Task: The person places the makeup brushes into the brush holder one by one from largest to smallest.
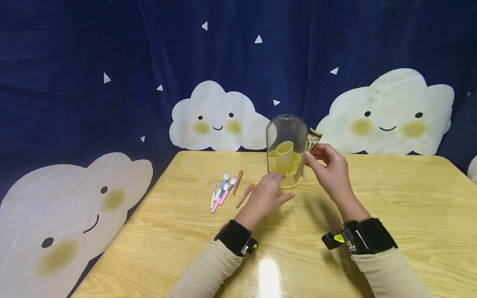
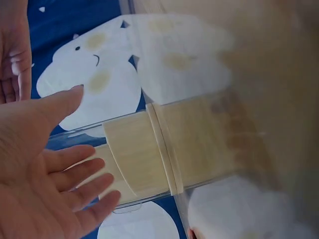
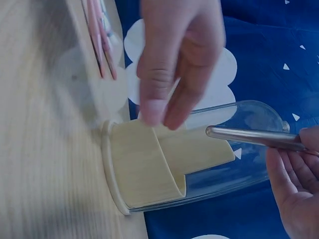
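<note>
1. The left hand (image 1: 269, 193) lies low over the glossy wooden counter (image 1: 391, 215), its grip spread, fingers straight and relaxed with the tips at the foot of the clear domed plastic brush holder with a pale yellow compartment insert (image 1: 286, 152); whether they quite touch it I cannot tell.
2. The right hand (image 1: 329, 170) is just right of the holder, its grip pinching the silver-handled makeup brush (image 1: 307, 154) between fingers and thumb.
3. That brush slants against the right side of the dome, head up by the dome's shoulder, handle end down near the yellow base.
4. The holder stands upright on the counter, towards the far edge, between the two hands.
5. Left of the left hand a loose cluster of small pink, white and brown makeup brushes (image 1: 228, 190) lies flat on the counter, well apart from the holder.
6. Behind the counter hangs a dark blue curtain with smiling white clouds (image 1: 218, 118).
</note>
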A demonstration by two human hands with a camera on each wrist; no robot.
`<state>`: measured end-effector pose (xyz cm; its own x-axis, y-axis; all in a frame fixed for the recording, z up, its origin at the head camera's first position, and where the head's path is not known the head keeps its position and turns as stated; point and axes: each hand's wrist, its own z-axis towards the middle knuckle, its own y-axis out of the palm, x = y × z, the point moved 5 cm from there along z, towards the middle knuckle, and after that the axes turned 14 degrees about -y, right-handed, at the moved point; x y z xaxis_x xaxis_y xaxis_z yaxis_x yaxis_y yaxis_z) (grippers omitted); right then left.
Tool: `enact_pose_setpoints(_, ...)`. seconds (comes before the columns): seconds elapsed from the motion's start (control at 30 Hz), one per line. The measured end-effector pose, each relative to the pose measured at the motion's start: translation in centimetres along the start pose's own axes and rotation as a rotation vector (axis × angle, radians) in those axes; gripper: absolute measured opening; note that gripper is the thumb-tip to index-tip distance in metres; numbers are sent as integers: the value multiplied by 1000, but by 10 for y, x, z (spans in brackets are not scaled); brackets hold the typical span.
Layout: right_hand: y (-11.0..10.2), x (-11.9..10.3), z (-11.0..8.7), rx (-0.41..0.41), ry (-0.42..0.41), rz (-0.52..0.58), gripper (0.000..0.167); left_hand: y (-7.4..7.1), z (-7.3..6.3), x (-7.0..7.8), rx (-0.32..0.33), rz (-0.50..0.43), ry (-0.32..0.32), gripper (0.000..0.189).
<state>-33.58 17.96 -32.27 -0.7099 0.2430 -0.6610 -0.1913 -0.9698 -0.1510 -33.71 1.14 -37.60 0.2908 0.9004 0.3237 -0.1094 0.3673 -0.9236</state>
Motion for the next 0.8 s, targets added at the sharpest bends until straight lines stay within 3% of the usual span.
enact_pose_setpoints(0.13, -1, 5, 5, 19, 6, -1, 28, 8, 6, 0, -44, 167, 18, 68)
enact_pose_setpoints(0.27, 1, 9, 10, 28, 5, 0, 27, 12, 9, 1, -97, 233, 13, 71)
enact_pose_setpoints(0.53, -1, 12, 15, 39, -6, -63, 26, 10, 12, 8, -82, 169, 40, 54)
enact_pose_setpoints(0.8, -2, 13, 17, 42, 9, -80, 27, 11, 11, 5, -107, 129, 50, 52)
